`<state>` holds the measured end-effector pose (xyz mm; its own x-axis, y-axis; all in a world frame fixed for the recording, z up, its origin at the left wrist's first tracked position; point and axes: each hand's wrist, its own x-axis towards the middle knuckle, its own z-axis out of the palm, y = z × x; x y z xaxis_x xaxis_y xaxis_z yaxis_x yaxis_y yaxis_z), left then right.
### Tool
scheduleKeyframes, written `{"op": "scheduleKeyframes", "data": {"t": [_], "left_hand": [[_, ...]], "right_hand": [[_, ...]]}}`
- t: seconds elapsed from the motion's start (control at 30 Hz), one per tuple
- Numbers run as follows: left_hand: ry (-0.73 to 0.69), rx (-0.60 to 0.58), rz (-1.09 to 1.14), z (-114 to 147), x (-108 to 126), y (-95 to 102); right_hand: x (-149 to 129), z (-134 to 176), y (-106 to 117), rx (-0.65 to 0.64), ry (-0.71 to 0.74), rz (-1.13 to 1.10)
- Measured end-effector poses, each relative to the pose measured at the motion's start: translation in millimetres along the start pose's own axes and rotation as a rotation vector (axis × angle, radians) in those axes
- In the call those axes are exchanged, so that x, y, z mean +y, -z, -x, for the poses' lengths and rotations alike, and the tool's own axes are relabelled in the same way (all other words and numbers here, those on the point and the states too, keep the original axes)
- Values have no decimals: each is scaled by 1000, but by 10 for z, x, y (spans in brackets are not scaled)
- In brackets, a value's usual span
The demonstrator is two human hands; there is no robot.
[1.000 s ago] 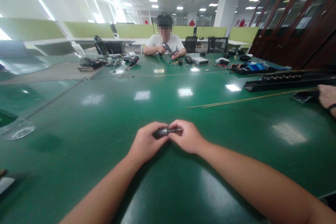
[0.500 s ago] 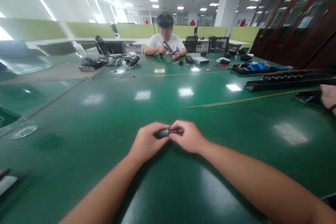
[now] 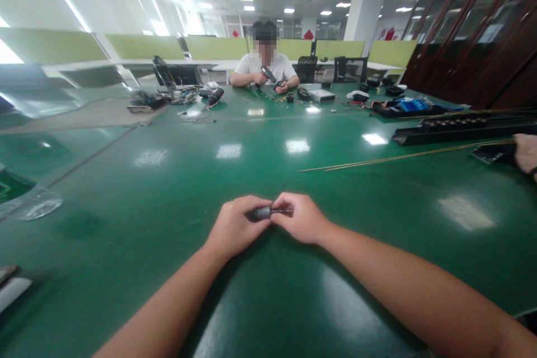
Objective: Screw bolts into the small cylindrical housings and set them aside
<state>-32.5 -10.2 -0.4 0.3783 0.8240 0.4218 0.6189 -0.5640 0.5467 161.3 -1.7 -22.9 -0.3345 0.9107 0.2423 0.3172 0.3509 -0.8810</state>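
Observation:
Low over the green table [image 3: 188, 179], both hands come together around one small part. My left hand [image 3: 237, 226] is closed on a dark grey cylinder [image 3: 262, 213], thumb below and fingers above. A thin metal shaft [image 3: 286, 211] extends from the cylinder's right end. The fingers of my right hand [image 3: 304, 221] pinch around this shaft and partly hide it. The part lies level, left to right, and its exact kind cannot be made out.
Across the table a person [image 3: 266, 64] holds a power tool [image 3: 268, 74]. Another person's hand [image 3: 526, 152] is at the right edge, by long thin rods [image 3: 377, 161] and a black rail [image 3: 440, 131]. A clear plastic piece [image 3: 42, 204] lies left.
My hands keep the same grip on the cylinder and shaft. Only a slight shift of the camera view shows.

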Motion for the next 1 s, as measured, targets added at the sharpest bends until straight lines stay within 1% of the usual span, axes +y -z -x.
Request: {"op": "scheduleKeyframes", "data": {"t": [0.17,0.77,1.0], "left_hand": [[0,3,-6,1,-17,9],[17,-15,-29,2,-65,43],[13,14,-24,3,-66,49]], "right_hand": [[-10,-5,2,-9,-11,-14],[-14,-8,6,-10,-23,40],[-14,-15,13,-4,-31,47]]}}
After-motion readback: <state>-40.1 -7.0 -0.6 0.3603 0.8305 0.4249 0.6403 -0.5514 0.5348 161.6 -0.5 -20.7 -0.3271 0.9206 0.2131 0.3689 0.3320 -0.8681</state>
